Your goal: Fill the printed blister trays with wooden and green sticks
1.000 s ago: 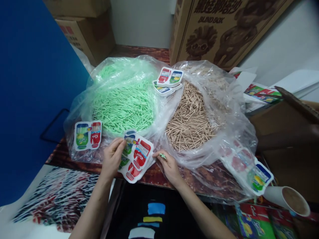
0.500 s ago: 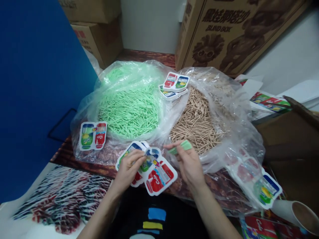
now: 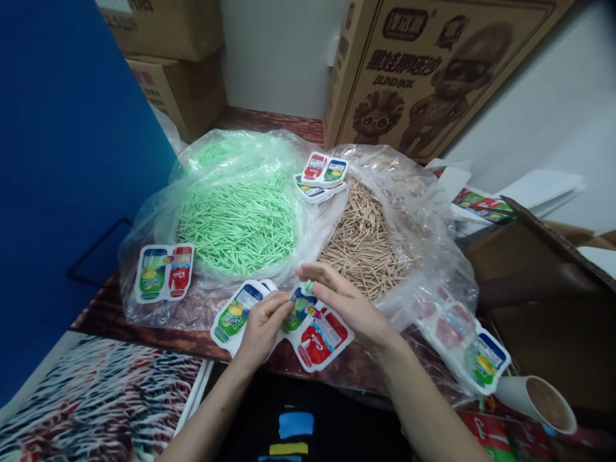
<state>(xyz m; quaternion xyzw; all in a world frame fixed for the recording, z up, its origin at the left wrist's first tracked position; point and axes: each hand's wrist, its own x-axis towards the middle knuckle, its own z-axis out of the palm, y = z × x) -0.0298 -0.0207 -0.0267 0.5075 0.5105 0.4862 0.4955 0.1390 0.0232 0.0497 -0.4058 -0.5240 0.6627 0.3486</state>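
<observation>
My left hand (image 3: pixel 262 324) pinches a small stack of bottle-shaped plastic packs (image 3: pixel 315 330) near the table's front edge. A green-labelled pack (image 3: pixel 231 314) sticks out to the left of it. My right hand (image 3: pixel 344 301) rests over the top of the front pack, fingers curled, with a few green sticks (image 3: pixel 308 287) showing at its fingertips. Just behind the hands lie a clear bag of green sticks (image 3: pixel 238 221) and a clear bag of tan wooden sticks (image 3: pixel 366 240).
Another pack (image 3: pixel 163 273) lies at the left by the green bag, two more packs (image 3: pixel 320 174) sit between the bags, and one pack (image 3: pixel 484 359) lies at the right. A paper cup (image 3: pixel 541 398) lies at the lower right. Cardboard boxes (image 3: pixel 433 58) stand behind; a blue panel (image 3: pixel 58 147) is on the left.
My right hand brought a pinch of green sticks from beside the tan bag over to the pack. My left hand lifted and turned the packs a little to the right.
</observation>
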